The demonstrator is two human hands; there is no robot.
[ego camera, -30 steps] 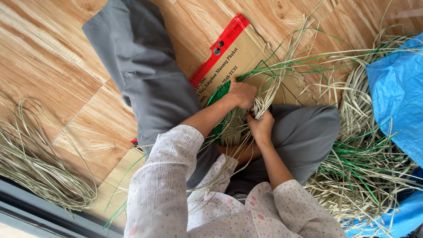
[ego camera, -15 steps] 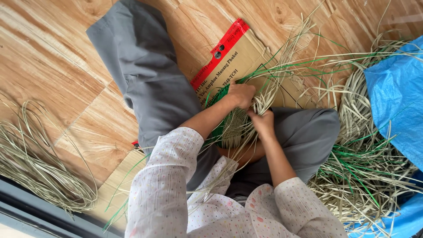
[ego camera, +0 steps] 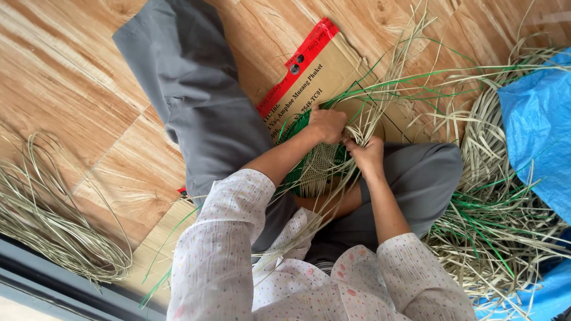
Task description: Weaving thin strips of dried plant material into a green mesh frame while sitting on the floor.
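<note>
Dry, matt straw strips — some dyed green — over plain cardboard, glossy wood-grain floor, crinkled plastic tarp.

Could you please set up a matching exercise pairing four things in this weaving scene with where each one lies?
Things:
1. Blue sheet
2. Loose bundle of pale straw
3. Flattened cardboard box
4. Left hand

Places:
A. On the wooden floor at the far left
B. On the woven green and pale strips, beside the right hand
C. Along the right edge
D. On the floor beyond the hands, under the strips

Pairs: 1-C, 2-A, 3-D, 4-B
</note>
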